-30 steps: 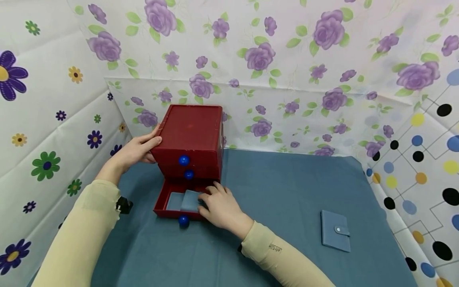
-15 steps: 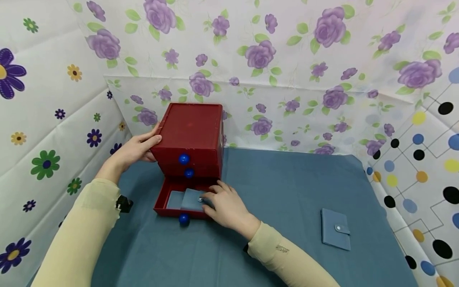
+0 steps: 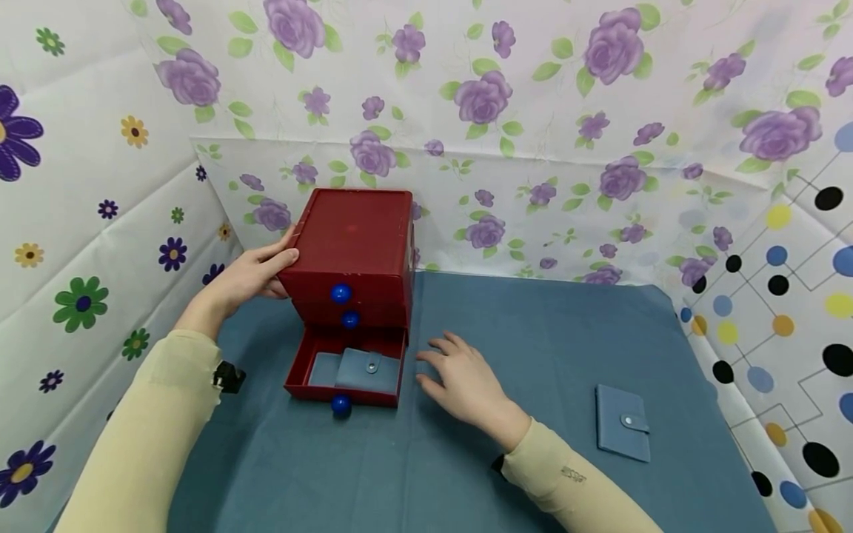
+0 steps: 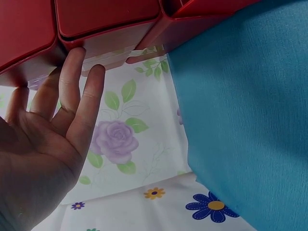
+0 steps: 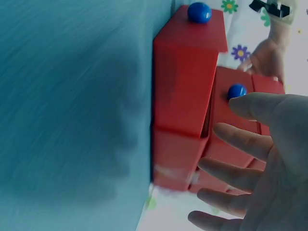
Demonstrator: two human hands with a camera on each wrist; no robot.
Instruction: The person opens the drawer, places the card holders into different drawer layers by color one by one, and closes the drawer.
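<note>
A red drawer chest [image 3: 353, 229] with blue knobs stands back left, its bottom drawer [image 3: 376, 399] pulled out. In that drawer lies a blue wallet [image 3: 366, 371] with a snap strap, overlapping another flat blue piece [image 3: 324, 369]. My left hand [image 3: 245, 280] rests against the chest's upper left side; in the left wrist view its straight fingers [image 4: 70, 79] touch the red side. My right hand [image 3: 472, 385] hovers over the cloth just right of the drawer, fingers spread and holding nothing. The right wrist view shows those fingers [image 5: 231, 175] apart beside the chest.
A second blue wallet [image 3: 623, 423] with a snap strap lies on the blue cloth [image 3: 526, 326] at the right. Flower-patterned sheets [image 3: 533, 148] rise behind and at the left, with a dotted sheet [image 3: 786, 333] at the right.
My right hand has drawn back rightward out of the drawer, uncovering the wallet with its snap. My left hand has kept its place on the chest.
</note>
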